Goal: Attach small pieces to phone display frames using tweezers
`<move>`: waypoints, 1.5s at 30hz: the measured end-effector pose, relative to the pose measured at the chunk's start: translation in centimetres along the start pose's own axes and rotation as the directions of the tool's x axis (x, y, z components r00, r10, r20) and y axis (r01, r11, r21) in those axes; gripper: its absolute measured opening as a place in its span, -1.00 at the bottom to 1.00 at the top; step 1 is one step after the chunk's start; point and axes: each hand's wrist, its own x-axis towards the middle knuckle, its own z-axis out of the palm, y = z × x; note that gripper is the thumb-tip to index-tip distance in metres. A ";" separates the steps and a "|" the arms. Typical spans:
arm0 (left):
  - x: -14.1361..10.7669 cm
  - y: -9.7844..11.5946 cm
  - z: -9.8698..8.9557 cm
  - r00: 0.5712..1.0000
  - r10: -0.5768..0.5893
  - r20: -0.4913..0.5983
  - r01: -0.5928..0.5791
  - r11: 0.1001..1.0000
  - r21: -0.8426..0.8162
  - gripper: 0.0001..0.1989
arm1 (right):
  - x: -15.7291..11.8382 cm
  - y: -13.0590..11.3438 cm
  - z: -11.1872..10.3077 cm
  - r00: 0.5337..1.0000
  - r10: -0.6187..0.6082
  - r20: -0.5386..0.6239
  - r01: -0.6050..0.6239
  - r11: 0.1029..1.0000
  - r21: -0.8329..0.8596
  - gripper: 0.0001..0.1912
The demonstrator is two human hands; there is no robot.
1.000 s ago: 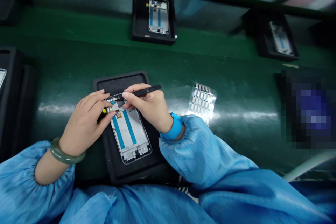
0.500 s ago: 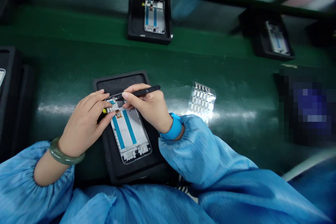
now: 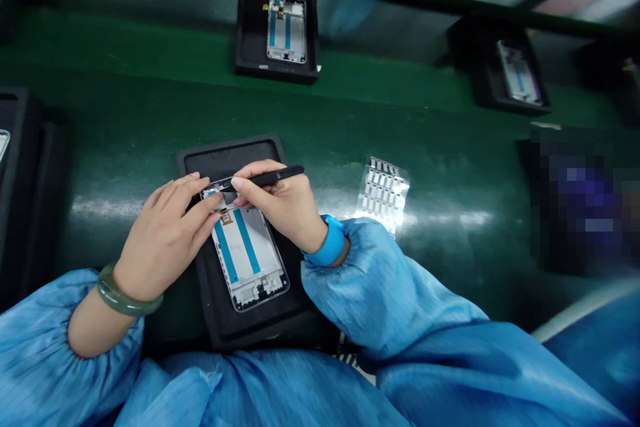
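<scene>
A jade bangle (image 3: 129, 300) and a blue wrist strap (image 3: 330, 243) are worn below the hands. A phone frame (image 3: 245, 257) is lying in a black foam tray (image 3: 230, 150). Its upper end is covered by the left hand (image 3: 165, 237), with fingers (image 3: 187, 197) laid across it; whether it is gripped cannot be told. A black plastic stylus (image 3: 275, 177) is pinched by the right hand (image 3: 283, 210), its tip at the frame. A sheet of metal clips (image 3: 384, 193) is placed beside the tray on the green workbench (image 3: 400, 113), and another framed tray (image 3: 277, 27) is seen beyond

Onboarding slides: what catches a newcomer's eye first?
Centre: a white-and-blue phone frame in a black tray, the right hand holding a black pen-shaped tool at its top end. The left hand lies over that end, wearing a green bangle. Right of the tray: a shiny sheet of metal parts.
</scene>
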 end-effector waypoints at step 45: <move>0.1 2.5 0.5 0.988 -0.155 -0.006 0.156 0.987 0.039 -0.64 | 3.3 -0.3 -0.6 0.863 -0.419 0.283 0.497 0.808 -0.318 -0.92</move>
